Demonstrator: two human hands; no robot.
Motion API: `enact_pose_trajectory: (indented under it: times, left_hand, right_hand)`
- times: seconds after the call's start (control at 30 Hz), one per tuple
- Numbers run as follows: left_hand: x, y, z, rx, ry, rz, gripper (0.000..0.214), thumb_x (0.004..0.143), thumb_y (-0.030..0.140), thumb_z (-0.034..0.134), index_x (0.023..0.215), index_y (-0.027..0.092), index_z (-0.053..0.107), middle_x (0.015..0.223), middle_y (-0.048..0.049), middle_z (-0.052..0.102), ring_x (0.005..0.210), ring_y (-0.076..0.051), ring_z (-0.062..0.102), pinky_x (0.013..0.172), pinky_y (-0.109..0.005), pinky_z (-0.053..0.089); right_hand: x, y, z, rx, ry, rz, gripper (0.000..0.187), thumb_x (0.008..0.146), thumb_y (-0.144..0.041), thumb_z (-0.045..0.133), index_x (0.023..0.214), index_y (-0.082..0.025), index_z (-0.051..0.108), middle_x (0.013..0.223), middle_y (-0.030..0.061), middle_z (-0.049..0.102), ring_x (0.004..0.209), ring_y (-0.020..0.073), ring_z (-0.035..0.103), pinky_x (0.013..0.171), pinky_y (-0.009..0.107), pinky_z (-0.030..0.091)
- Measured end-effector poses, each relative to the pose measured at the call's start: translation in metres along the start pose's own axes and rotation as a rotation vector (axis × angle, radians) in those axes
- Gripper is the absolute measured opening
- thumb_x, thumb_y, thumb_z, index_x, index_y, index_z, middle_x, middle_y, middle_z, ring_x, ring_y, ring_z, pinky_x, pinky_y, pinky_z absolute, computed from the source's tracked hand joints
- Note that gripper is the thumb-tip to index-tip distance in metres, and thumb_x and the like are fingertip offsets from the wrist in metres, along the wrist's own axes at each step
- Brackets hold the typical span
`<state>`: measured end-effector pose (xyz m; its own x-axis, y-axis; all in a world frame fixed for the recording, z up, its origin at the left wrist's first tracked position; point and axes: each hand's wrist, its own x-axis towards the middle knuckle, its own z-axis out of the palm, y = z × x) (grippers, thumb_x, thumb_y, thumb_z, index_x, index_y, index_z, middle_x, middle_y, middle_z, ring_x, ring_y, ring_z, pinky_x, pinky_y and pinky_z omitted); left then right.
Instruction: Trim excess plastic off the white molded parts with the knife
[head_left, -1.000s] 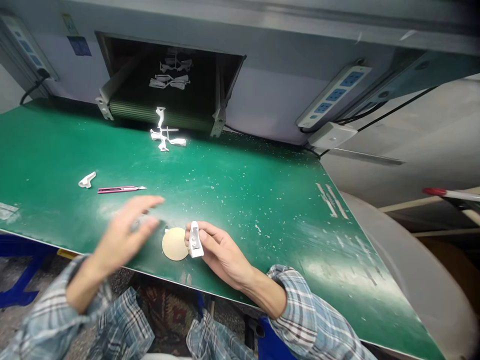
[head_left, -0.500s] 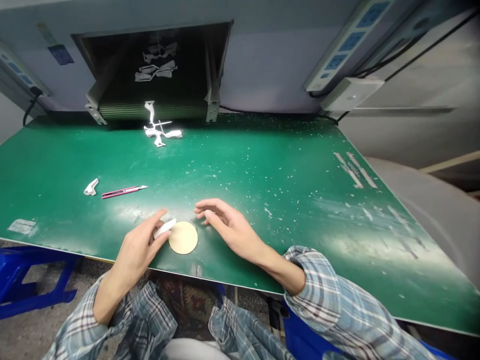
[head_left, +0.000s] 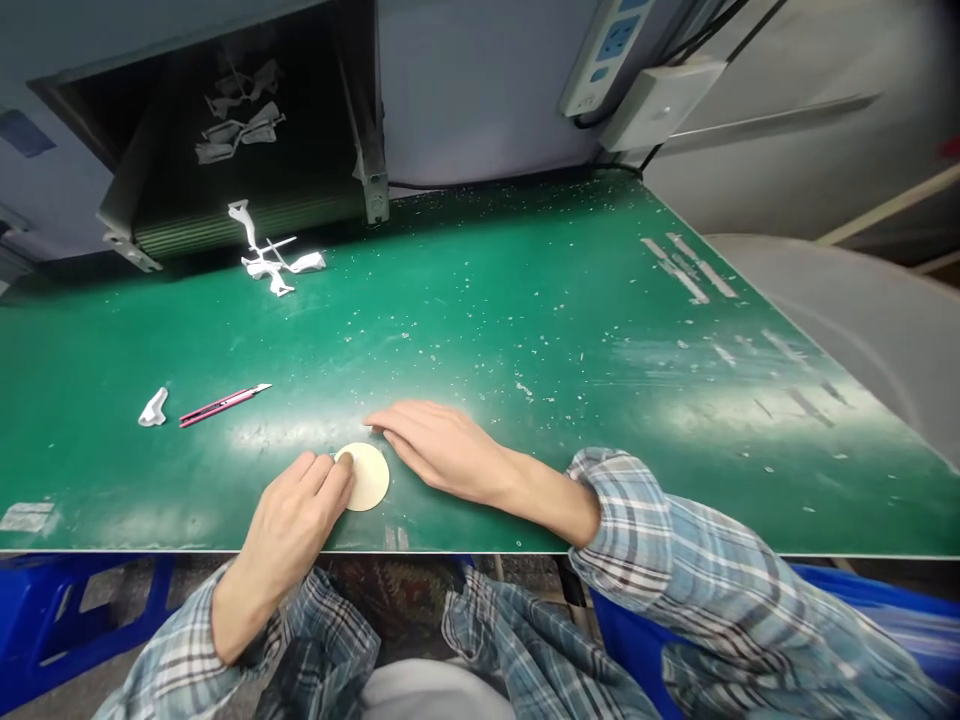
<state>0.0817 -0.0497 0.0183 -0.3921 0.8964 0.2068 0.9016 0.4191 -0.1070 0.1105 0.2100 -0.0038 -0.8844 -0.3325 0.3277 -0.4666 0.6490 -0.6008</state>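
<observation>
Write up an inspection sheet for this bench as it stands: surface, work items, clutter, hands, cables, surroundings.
Surface: green mat, scuffed and strewn with white flecks.
Work items: round tan disc lying flat near the front edge.
Clutter: pink utility knife and small white part at left; white sprue by the conveyor mouth, more sprues inside it.
Hands: left hand curled, fingertips on the disc's left edge; whether it holds anything is hidden. Right hand flat, palm down, just behind the disc.
Cables: black leads near the power strip, back right.
Surroundings: blue frame below the bench at left; pale rounded surface at right.
</observation>
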Motion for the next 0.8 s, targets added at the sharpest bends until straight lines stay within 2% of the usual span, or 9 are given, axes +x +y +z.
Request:
enact_pose_trajectory:
  times: [0.17, 0.27, 0.37, 0.5, 0.6, 0.73, 0.8]
  left_hand:
    - [-0.003, 0.006, 0.006, -0.025, 0.002, 0.046, 0.023, 0.106, 0.013, 0.056, 0.127, 0.006, 0.058, 0.083, -0.0045, 0.059, 0.072, -0.020, 0.048, 0.065, -0.036, 0.040]
    - [-0.002, 0.003, 0.007, 0.011, 0.003, 0.052, 0.023, 0.106, 0.012, 0.054, 0.127, 0.006, 0.058, 0.083, -0.0055, 0.059, 0.072, -0.021, 0.048, 0.064, -0.037, 0.039]
    - [-0.003, -0.004, 0.006, -0.058, -0.042, 0.102, 0.025, 0.107, 0.012, 0.052, 0.131, 0.007, 0.057, 0.085, -0.0051, 0.059, 0.073, -0.021, 0.048, 0.064, -0.036, 0.040]
    - [-0.002, -0.008, 0.005, -0.035, -0.028, 0.036, 0.020, 0.107, 0.016, 0.053, 0.125, 0.008, 0.059, 0.083, -0.0047, 0.058, 0.073, -0.021, 0.048, 0.064, -0.037, 0.041]
    - [-0.001, -0.003, 0.004, -0.045, -0.027, 0.112, 0.022, 0.107, 0.012, 0.052, 0.127, 0.009, 0.058, 0.082, -0.0035, 0.057, 0.071, -0.020, 0.047, 0.062, -0.036, 0.039]
    - [0.003, 0.001, 0.002, 0.002, -0.009, 0.077, 0.015, 0.107, 0.012, 0.051, 0.119, 0.011, 0.060, 0.077, -0.0025, 0.056, 0.068, -0.020, 0.046, 0.060, -0.037, 0.039]
    - [0.005, 0.001, 0.003, -0.022, 0.002, 0.113, 0.017, 0.106, 0.010, 0.050, 0.119, 0.012, 0.060, 0.078, -0.0027, 0.057, 0.069, -0.020, 0.048, 0.060, -0.036, 0.039]
  right_hand:
    - [-0.001, 0.003, 0.001, -0.078, -0.022, -0.042, 0.031, 0.107, -0.015, 0.047, 0.135, -0.013, 0.061, 0.120, 0.0122, 0.075, 0.106, 0.0260, 0.072, 0.090, 0.042, 0.058]
    - [-0.002, 0.003, 0.002, -0.105, -0.025, -0.043, 0.032, 0.107, -0.015, 0.049, 0.136, -0.014, 0.060, 0.123, 0.0126, 0.074, 0.108, 0.0259, 0.071, 0.090, 0.042, 0.058]
    - [-0.002, 0.003, 0.001, -0.124, -0.028, -0.035, 0.032, 0.107, -0.014, 0.049, 0.136, -0.015, 0.061, 0.122, 0.0124, 0.075, 0.107, 0.0249, 0.071, 0.090, 0.041, 0.057]
    - [-0.001, 0.003, -0.001, -0.145, -0.034, -0.042, 0.032, 0.106, -0.013, 0.049, 0.135, -0.013, 0.061, 0.120, 0.0130, 0.074, 0.107, 0.0255, 0.071, 0.089, 0.041, 0.057]
    - [-0.001, 0.003, -0.001, -0.149, -0.042, -0.037, 0.031, 0.106, -0.013, 0.049, 0.135, -0.013, 0.061, 0.121, 0.0132, 0.074, 0.107, 0.0259, 0.071, 0.089, 0.042, 0.057]
    - [0.000, 0.003, 0.000, -0.149, -0.058, -0.039, 0.032, 0.106, -0.014, 0.051, 0.136, -0.013, 0.061, 0.123, 0.0127, 0.074, 0.106, 0.0261, 0.071, 0.089, 0.043, 0.058]
    - [0.000, 0.002, 0.000, -0.159, -0.068, -0.036, 0.033, 0.105, -0.013, 0.051, 0.136, -0.013, 0.061, 0.123, 0.0127, 0.074, 0.105, 0.0266, 0.071, 0.089, 0.043, 0.058]
